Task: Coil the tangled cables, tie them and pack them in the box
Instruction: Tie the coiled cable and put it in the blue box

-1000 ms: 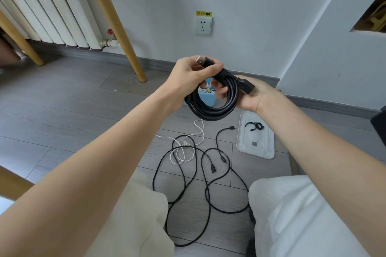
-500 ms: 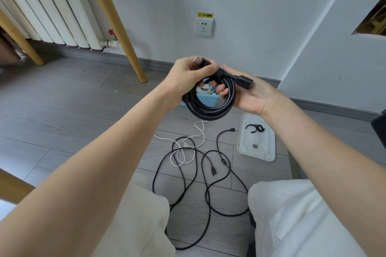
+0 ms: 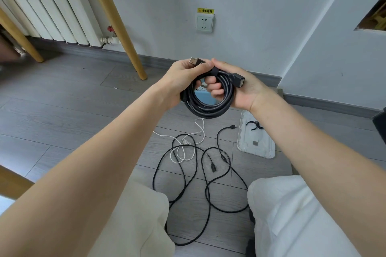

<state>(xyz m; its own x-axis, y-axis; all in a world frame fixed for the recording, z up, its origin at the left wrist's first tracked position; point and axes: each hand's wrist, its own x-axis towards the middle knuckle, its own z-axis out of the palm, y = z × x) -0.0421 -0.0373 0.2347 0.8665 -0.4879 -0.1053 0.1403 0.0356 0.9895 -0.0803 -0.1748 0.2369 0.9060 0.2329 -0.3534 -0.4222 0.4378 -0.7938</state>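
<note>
1. The coiled black cable [image 3: 208, 100] is up at chest height, and a tie [image 3: 215, 73] now wraps its top, where a second ago your thumb only pinned it.
2. Your left hand [image 3: 183, 81] and right hand [image 3: 236, 89] both grip the coil.
3. Judged: box it next; the tangled cables [image 3: 198, 173] wait on the floor.

Both forearms are bare from the lower edge of the frame up to the wrists; no sleeve shows. The left hand [image 3: 183, 81] and the right hand [image 3: 238, 89], in the middle of the frame, wear no gloves, rings or watch. The legs at the bottom of the frame are clad in loose, cream-white trousers [image 3: 292, 215] of soft, lightly creased cloth, one leg at lower left, one at lower right.
</note>
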